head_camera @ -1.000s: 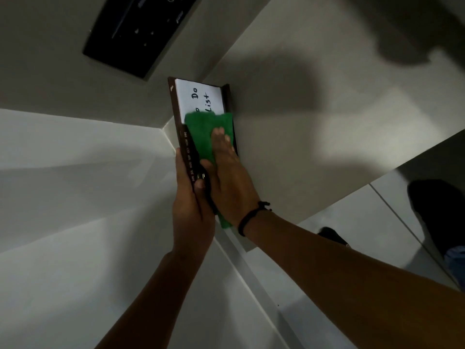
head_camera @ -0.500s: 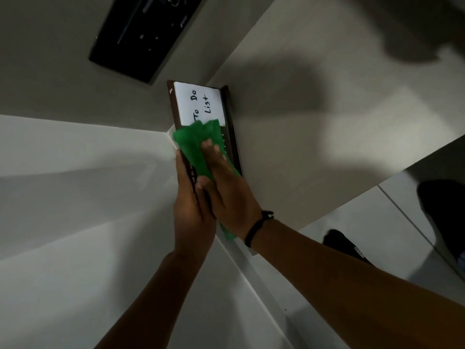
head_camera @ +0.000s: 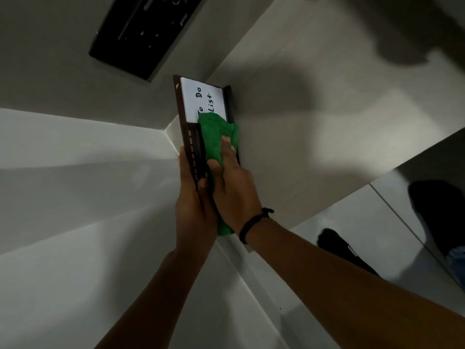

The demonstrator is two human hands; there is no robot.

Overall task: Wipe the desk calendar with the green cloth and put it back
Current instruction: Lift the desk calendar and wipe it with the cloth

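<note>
**Mid-wipe, calendar not back yet**

Left hand [head_camera: 195,210] clasps the desk calendar [head_camera: 201,117] up off the desk [head_camera: 327,122]; right hand [head_camera: 232,190] presses the green cloth [head_camera: 216,137] onto its face; putting it back is still left, I'd say. White pad reads "To Do List"; the spine shows months, "OCT NOV DEC" legible.

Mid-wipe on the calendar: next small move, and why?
Probably slide the green cloth up over the white To Do List pad: the right hand presses it just below that pad, still uncovered, while the left hand steadies the desk calendar.
</note>
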